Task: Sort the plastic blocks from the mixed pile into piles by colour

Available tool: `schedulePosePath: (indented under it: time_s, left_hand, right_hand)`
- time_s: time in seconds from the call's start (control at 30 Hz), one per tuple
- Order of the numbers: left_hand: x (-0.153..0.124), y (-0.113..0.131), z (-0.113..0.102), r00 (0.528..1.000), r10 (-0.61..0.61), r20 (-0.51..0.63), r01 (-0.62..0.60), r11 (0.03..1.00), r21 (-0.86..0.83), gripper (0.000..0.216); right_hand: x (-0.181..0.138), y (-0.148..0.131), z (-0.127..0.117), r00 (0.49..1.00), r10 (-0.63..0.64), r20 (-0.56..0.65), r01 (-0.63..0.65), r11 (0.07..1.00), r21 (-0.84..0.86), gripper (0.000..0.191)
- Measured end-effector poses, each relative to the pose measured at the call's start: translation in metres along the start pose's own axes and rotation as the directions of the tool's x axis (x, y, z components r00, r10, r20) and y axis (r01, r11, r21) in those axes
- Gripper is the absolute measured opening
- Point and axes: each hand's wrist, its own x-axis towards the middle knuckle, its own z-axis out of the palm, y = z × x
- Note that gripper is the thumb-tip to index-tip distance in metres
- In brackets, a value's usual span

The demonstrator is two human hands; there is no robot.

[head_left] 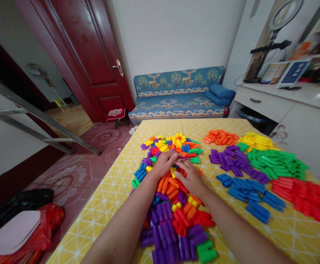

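Over the mixed heap of coloured plastic tube-shaped building pieces [164,231], my two hands meet at the fingertips. My left hand [164,163] has its fingers bent inward and closed; whatever they hold is hidden. Reaching in from the other side, my right hand [190,176] has its fingers stretched toward the left fingers, its thumb apart from them. A small yellow piece [172,172] lies between the hands, close to the right thumb. Orange pieces [172,189] lie just below, with purple, red, blue and green ones around them.
Single-colour piles lie on the table's right: orange [220,137], yellow [259,141], purple [233,159], green [278,163], blue [246,190] and red [309,198]. The yellow patterned tablecloth [107,205] shows on the left. A blue sofa [173,99] stands beyond, a white cabinet [308,128] at right.
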Motion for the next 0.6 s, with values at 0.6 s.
schedulePosePath:
  time_s: [0.6]
  left_hand:
    - [-0.0002, -0.0029, 0.0031, 0.996, -0.056, -0.074, 0.054, 0.998, -0.032, 0.042]
  right_hand:
    - [-0.0005, 0.0001, -0.0014, 0.991, 0.071, -0.114, -0.053, 0.986, 0.156, 0.031]
